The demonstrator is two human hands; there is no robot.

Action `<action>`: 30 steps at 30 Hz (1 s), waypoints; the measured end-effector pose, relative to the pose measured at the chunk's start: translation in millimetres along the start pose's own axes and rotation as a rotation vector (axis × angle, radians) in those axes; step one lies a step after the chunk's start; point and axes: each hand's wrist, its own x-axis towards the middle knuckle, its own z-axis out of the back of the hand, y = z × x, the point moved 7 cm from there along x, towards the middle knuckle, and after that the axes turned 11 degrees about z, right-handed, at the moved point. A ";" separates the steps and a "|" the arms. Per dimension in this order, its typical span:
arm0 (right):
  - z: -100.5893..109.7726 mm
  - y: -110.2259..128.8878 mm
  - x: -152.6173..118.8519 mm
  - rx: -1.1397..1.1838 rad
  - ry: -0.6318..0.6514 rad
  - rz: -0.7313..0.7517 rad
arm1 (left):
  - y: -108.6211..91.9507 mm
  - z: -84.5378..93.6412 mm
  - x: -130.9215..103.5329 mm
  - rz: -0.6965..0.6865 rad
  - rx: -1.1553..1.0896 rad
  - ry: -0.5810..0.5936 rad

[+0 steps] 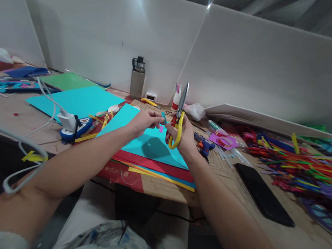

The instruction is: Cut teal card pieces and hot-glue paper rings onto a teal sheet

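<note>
My left hand (146, 122) pinches a small teal piece (163, 117), which looks like paper, above the turquoise sheets. In my right hand (186, 135) are scissors (181, 106) with red and yellow handles, their blades pointing up and close together. The right fingertips reach the same teal piece. A tiny pink piece (161, 129) shows just below the fingers; whether it is held or lying on the sheet I cannot tell. Under both hands lies a turquoise sheet (147, 148), on top of a stack with red, blue and yellow sheets.
A power strip (79, 129) with a white plug stands at left, its cable crossing near my left arm. At the back are a bottle (137, 79) and a yellow cutter (151, 102). To the right lie a glue gun (205, 146), a black phone (263, 194) and colourful strips (299, 164).
</note>
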 end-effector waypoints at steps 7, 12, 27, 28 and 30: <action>-1.9 0.1 -0.6 0.040 0.010 0.014 | -1.5 -1.0 -0.1 0.030 0.004 0.010; -0.5 3.4 -0.8 0.022 0.048 0.049 | -2.0 4.6 3.9 0.067 -0.152 0.020; -4.3 -7.7 -6.6 -0.409 0.296 -0.118 | -6.7 40.6 5.4 0.113 -0.569 -0.247; -6.2 -7.1 -7.5 -0.399 0.310 -0.114 | -6.5 40.7 5.4 0.118 -0.587 -0.251; -9.1 -5.6 -8.9 -0.382 0.320 -0.111 | -6.4 39.5 5.6 0.125 -0.610 -0.247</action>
